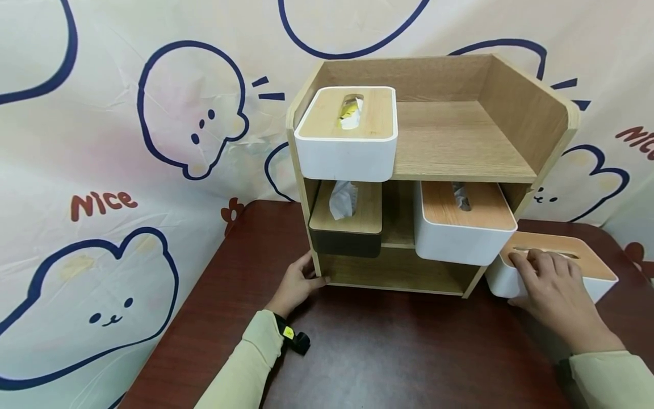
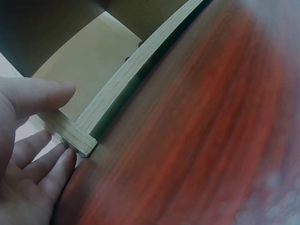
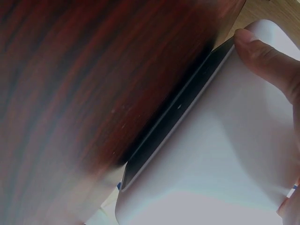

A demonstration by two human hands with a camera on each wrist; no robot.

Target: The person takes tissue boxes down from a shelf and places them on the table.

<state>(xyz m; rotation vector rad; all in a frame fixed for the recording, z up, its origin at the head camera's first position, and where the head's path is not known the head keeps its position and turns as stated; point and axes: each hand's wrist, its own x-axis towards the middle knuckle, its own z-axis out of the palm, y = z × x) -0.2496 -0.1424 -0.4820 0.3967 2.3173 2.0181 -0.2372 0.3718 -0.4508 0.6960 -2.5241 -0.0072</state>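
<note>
While the two hands stand well apart, one at each side of the shelf unit (image 1: 455,142), both have hold of something. Left hand (image 1: 298,284): grips the lower front corner of the unit's left side panel, thumb on the inner face, fingers along the outer face, close to the tabletop. Right hand (image 1: 559,292): clamped on a white tissue box (image 1: 503,281) with a wooden lid, fingers over the top, thumb down the white side. This box is outside the unit, just beside its right panel, low over the table. Right wrist view shows a dark strip along its lower edge; cannot tell whether it rests fully on the surface.

Black strap (image 1: 281,325) with yellow tag at left wrist; pale sleeves on both arms.

Unit: light wood, three levels. Top, front left: white box (image 1: 347,162), wooden lid, white and yellow showing in the slot. Middle, left: dark box (image 1: 344,244), pale lid, tissue (image 1: 343,200) standing up from it. Middle, right: second white box (image 1: 465,244), jutting past the front edge.

Table (image 1: 398,352): dark reddish, glossy. Behind: pale printed backdrop (image 1: 194,102), blue-outlined animals, red "Nice".
</note>
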